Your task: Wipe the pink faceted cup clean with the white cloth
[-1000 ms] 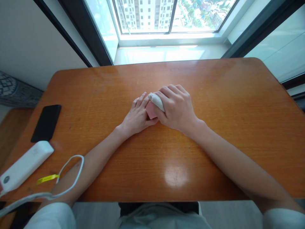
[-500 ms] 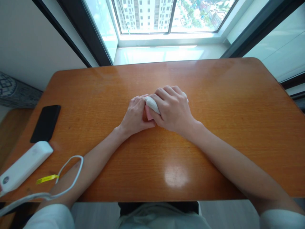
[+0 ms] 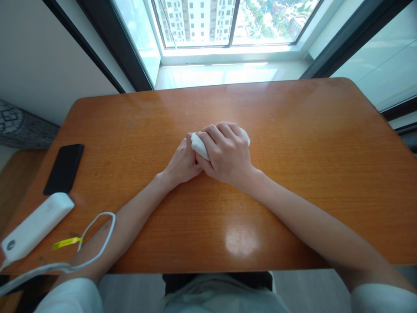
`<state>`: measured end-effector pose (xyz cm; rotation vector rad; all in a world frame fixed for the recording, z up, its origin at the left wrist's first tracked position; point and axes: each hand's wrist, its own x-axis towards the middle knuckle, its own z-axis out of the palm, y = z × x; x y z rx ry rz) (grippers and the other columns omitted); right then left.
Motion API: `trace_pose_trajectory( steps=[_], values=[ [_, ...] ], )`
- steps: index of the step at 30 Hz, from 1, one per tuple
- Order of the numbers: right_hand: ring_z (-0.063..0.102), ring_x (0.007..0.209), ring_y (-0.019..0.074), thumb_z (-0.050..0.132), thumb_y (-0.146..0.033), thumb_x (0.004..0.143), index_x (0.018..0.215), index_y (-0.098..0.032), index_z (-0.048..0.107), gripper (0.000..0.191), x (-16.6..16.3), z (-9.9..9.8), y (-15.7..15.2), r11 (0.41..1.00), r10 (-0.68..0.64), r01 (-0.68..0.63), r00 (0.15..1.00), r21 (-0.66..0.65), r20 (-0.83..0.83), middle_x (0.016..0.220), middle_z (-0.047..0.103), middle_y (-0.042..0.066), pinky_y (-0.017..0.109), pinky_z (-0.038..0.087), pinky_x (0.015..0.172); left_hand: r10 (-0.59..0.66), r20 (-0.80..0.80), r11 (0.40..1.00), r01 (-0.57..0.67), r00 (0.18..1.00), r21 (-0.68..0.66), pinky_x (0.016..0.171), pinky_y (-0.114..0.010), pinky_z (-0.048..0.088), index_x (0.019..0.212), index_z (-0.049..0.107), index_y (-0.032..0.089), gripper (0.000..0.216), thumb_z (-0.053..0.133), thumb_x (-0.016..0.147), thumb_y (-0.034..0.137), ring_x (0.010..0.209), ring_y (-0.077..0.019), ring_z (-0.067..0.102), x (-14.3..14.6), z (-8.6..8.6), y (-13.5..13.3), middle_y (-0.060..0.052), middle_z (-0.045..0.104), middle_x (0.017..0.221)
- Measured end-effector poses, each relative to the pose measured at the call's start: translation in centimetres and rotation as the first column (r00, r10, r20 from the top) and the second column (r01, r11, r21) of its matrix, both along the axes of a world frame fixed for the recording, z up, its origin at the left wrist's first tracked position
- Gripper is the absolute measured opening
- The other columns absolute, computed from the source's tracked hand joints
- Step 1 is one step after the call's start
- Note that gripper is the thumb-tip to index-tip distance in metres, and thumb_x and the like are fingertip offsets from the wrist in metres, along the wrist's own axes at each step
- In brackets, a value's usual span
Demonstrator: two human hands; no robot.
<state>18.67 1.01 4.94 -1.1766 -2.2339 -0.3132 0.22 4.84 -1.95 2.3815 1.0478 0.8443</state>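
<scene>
Over the middle of the wooden table (image 3: 286, 208), my right hand (image 3: 228, 150) is wrapped round a folded white cloth (image 3: 199, 146), whose ends stick out on both sides of the fingers. My left hand (image 3: 182, 161) is closed just to its left, pressed up against the cloth and the right hand. A pink object showed between my hands a moment earlier; now my fingers and the cloth cover it, so its kind cannot be made out.
On the table's left lie a black phone (image 3: 64, 168) and a long white device (image 3: 37, 230). A white cable (image 3: 107, 237) with a yellow tag (image 3: 67, 243) loops over my left forearm. Beyond the far edge is a window (image 3: 234, 26).
My right hand has shifted left and slightly down with the cloth, closer over my left hand. The left fingers have curled in, and the pink object has gone out of sight.
</scene>
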Motion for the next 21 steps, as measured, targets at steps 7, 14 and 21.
trace_pose_trajectory(
  steps=[7, 14, 21],
  values=[
    [0.063, 0.100, 0.0303, 0.046, -0.039, 0.113, 0.114, -0.024, 0.076, 0.034, 0.8, -0.2, 0.4, 0.993, 0.038, -0.060, 0.976, -0.098, -0.217, 0.111, 0.078, 0.010, 0.047, 0.045, 0.093, 0.021, 0.146, 0.999, -0.015, 0.989, -0.043, 0.087, -0.048, 0.061, 0.123, 0.042, 0.023, 0.045, 0.071, 0.096, 0.044, 0.105, -0.0298, 0.072, 0.5, 0.4, -0.3, -0.015, 0.071, 0.123],
    [0.068, 0.102, 0.0278, 0.042, -0.038, 0.115, 0.119, -0.025, 0.078, 0.038, 1.6, -0.6, 0.7, 0.979, 0.112, -0.172, 0.906, -0.111, -0.409, 0.112, 0.080, 0.009, 0.045, 0.050, 0.095, -0.021, 0.187, 0.998, 0.032, 0.982, -0.057, 0.094, -0.049, 0.062, 0.140, 0.033, 0.025, 0.065, 0.077, 0.095, 0.041, 0.117, -0.0314, 0.074, 0.6, 0.5, -0.3, -0.018, 0.068, 0.138],
    [0.071, 0.103, 0.0279, 0.042, -0.040, 0.115, 0.119, -0.025, 0.080, 0.041, 2.1, -1.0, 0.9, 0.966, 0.162, -0.244, 0.825, -0.083, -0.541, 0.114, 0.081, 0.010, 0.046, 0.054, 0.096, -0.020, 0.188, 0.997, 0.034, 0.982, -0.075, 0.099, -0.053, 0.061, 0.146, 0.030, 0.025, 0.073, 0.077, 0.093, 0.040, 0.119, -0.0335, 0.072, 0.6, 0.7, -0.4, -0.019, 0.066, 0.141]
  ],
)
